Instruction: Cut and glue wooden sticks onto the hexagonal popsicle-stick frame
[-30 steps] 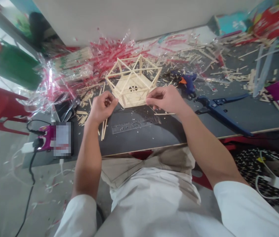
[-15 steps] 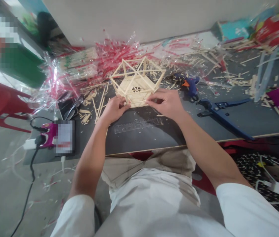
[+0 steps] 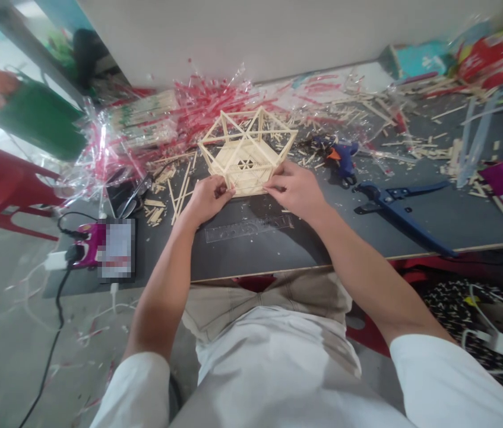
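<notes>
Pinching the two near corners, a left hand (image 3: 209,200) and a right hand (image 3: 299,189) hold a wooden stick model (image 3: 251,178) on a dark table (image 3: 269,257), upper center of frame. A clear ruler (image 3: 249,228) lies below; a glue gun (image 3: 344,160) and blue cutter (image 3: 390,203) rest at right.

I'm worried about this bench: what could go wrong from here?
The wooden frame looks slender, so pressure from the left hand or right hand might crack it. The glue gun lies near the right hand and, if hot, might burn it. The blue cutter reaches the edge of the table and could fall.
</notes>
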{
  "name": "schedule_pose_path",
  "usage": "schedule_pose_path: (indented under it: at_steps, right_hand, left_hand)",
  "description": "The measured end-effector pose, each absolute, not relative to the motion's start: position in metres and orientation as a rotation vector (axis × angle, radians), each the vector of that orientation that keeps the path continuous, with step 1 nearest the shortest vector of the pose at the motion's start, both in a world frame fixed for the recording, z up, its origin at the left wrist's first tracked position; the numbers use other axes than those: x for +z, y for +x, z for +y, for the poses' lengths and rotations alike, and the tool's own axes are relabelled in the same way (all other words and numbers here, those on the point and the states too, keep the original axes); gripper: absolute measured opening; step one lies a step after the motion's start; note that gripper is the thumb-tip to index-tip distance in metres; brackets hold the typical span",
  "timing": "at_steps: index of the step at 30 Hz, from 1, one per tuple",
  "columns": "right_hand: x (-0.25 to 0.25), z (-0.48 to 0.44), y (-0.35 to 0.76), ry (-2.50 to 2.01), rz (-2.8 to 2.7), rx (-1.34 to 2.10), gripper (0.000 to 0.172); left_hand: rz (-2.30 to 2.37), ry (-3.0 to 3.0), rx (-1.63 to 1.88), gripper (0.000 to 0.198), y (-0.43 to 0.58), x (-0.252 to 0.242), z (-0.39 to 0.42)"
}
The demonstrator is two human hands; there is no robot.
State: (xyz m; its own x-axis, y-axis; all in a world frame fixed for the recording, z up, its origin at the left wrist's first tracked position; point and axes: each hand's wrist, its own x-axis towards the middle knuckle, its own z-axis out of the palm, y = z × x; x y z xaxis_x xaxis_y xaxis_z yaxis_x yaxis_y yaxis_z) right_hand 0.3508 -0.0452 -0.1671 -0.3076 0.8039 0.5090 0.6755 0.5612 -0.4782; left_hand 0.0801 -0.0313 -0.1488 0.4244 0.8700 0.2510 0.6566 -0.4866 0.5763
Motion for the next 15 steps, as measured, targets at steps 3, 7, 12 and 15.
schedule_pose_path:
  at_steps: [3, 7, 12, 15]
  right_hand:
    - [-0.169, -0.046, 0.348, -1.234, -2.071, 0.19, 0.013]
    - [-0.166, -0.046, 0.344, -1.206, -1.988, 0.324, 0.013]
    - [-0.159, -0.045, 0.344, -1.317, -1.811, 0.493, 0.028]
    - [-0.16, -0.044, 0.346, -1.394, -1.717, 0.581, 0.034]
  left_hand:
    - [1.296, 2.308, 0.77, 0.016, 0.08, -0.149, -0.031]
    - [1.31, 2.284, 0.763, 0.017, 0.08, -0.149, -0.031]
    - [1.332, 2.262, 0.761, 0.015, 0.081, -0.147, -0.033]
    - [1.347, 2.248, 0.757, 0.013, 0.082, -0.148, -0.034]
